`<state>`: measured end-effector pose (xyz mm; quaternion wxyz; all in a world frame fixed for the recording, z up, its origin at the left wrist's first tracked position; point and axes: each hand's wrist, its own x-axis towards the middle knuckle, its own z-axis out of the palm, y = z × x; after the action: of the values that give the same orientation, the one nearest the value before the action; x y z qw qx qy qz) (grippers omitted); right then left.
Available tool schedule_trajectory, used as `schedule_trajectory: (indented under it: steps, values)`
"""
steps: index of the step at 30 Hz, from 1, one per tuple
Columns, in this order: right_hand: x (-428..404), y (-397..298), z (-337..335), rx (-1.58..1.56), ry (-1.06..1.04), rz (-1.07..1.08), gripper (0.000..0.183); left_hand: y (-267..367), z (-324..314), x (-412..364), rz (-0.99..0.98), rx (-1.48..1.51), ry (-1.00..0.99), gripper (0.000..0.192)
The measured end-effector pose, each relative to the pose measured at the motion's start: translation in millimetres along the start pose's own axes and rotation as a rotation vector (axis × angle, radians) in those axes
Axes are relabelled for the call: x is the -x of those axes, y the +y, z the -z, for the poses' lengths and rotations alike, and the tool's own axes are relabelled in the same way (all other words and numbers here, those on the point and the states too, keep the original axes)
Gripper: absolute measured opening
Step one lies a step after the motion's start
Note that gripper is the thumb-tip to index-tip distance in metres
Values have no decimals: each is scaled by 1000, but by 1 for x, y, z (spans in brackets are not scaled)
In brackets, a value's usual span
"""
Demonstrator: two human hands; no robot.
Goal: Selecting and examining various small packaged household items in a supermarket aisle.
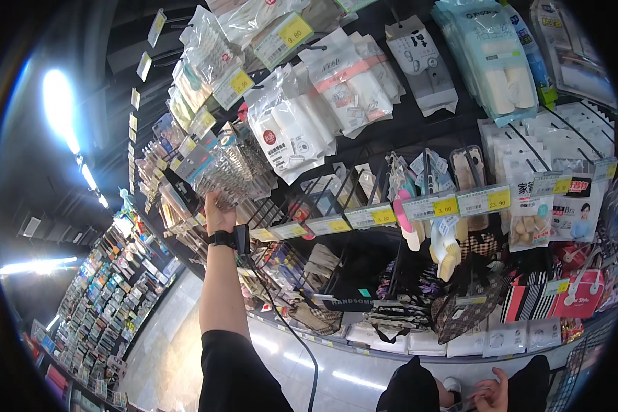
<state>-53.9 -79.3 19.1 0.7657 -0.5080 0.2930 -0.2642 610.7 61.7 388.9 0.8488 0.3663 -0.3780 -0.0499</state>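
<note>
My left hand [219,212], with a black wrist strap [222,238] and a cable, is raised to the hanging goods at the left of the display. It grips the lower end of a clear carded pack [213,177] of shiny metal pieces; their exact kind is unclear. The thumb lies over the pack and most fingers are hidden. Similar packs [250,159] hang right beside it. Low at the right, my right hand [490,392] is near my dark-clothed leg, fingers loosely bent and apart, with nothing seen in it.
White plastic-wrapped packs [293,129] hang above and to the right. Metal display hooks [335,190] and a price-label rail [373,216] jut out ahead. Bags [466,309] hang lower down. A dark wire basket or cart [579,360] stands at the right edge. An aisle floor [170,340] runs left.
</note>
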Motion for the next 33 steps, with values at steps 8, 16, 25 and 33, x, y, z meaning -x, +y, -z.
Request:
schedule_trajectory:
  steps: [8,16,25,33]
  values:
    - [1,-3,5,13,-25,-30,64,2,10,0,-33,-16,87,11]
    - [-1,-2,6,-9,-33,-64,63,-4,12,-10,-24,-52,173,5]
    - [-10,10,4,-3,-98,5,58,-4,3,-6,-11,-36,161,11]
    - [-11,14,2,18,-92,16,55,4,27,-12,-36,16,120,16]
